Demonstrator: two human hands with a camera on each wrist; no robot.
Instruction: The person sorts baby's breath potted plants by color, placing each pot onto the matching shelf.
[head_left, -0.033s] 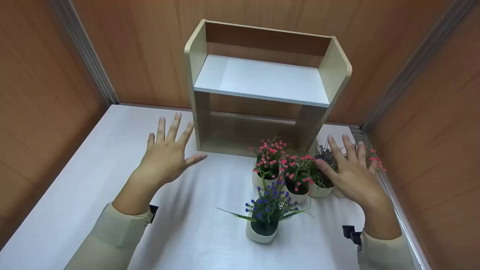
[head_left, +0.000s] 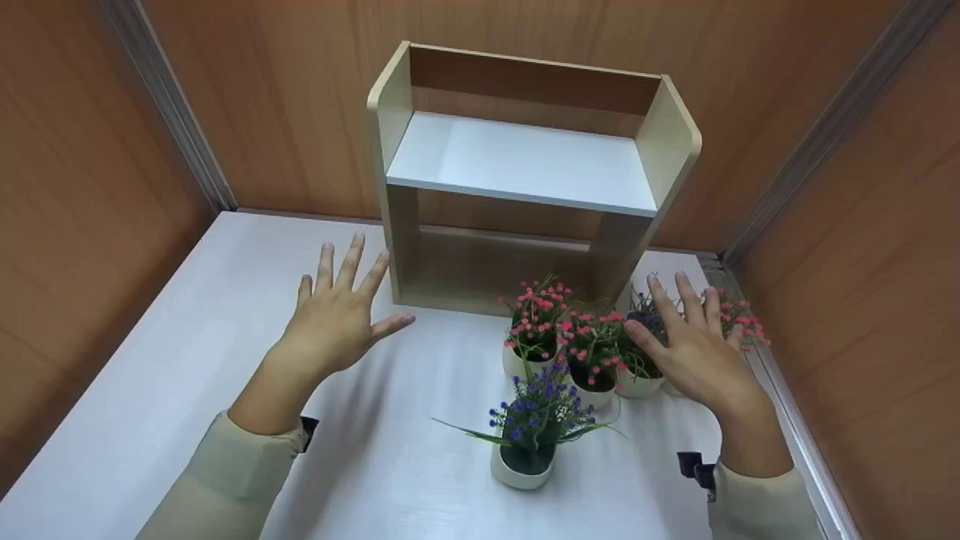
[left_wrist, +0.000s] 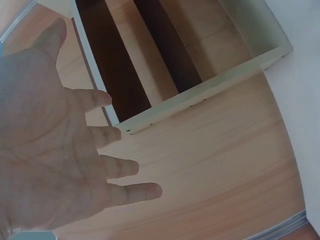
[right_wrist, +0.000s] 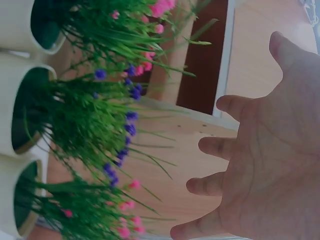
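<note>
A shelf unit [head_left: 525, 180] stands at the back of the table [head_left: 187, 360], at twelve o'clock. Before it, toward four o'clock, a cluster of potted plants [head_left: 592, 345] – one more pot [head_left: 525, 461] stands alone nearer, at six. Left hand [head_left: 334, 319] hovers at nine o'clock of the pots, right hand [head_left: 697, 352] at three – above the cluster's right edge.

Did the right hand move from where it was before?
Yes, slightly. The right hand slid a little left and up, toward the shelf, over the flower pots.
</note>
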